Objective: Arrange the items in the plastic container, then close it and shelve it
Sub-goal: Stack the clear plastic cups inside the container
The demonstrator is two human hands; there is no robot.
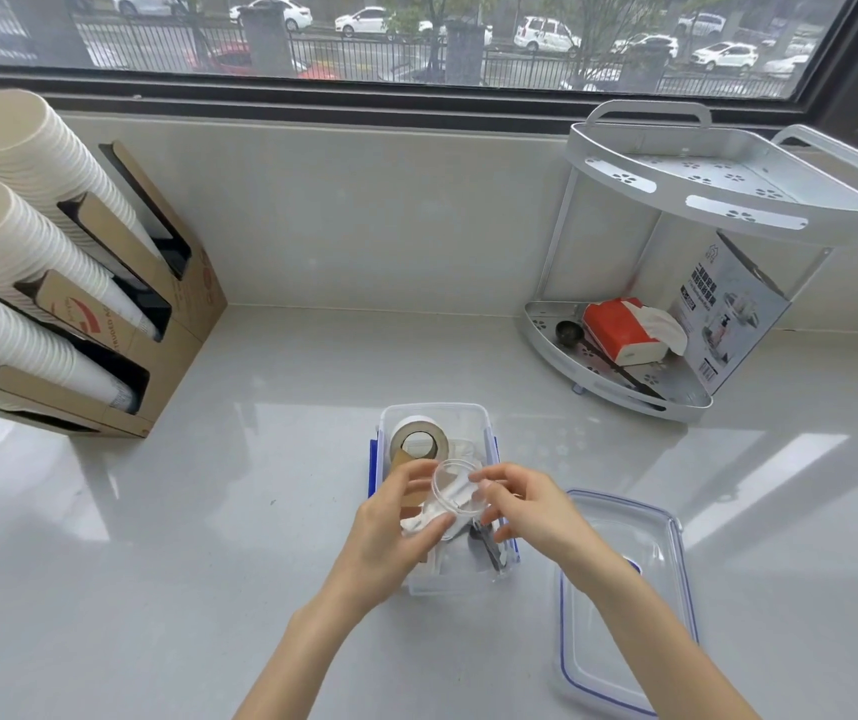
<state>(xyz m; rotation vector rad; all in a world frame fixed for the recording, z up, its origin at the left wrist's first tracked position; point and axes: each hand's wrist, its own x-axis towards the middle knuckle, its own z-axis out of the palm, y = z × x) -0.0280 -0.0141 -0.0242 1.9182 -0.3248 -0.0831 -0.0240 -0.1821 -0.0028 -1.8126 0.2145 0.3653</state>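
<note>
A clear plastic container (434,589) with blue side clips stands open on the counter in front of me. Inside it, a roll of tape (419,439) lies at the far end, with white items and a dark utensil (489,545) nearer me. Both hands hover over the container, holding a small clear round cup (455,485) tilted on its side. My left hand (396,522) grips it from the left and below. My right hand (525,506) pinches its right rim. The container's clear lid (624,600), blue-edged, lies flat on the counter to the right.
A white two-tier corner shelf (718,200) stands at the back right; its lower tier holds a red tissue pack (624,327), a dark spoon and a printed box. A cardboard holder (157,345) with stacked paper cups stands at the left. A window runs behind.
</note>
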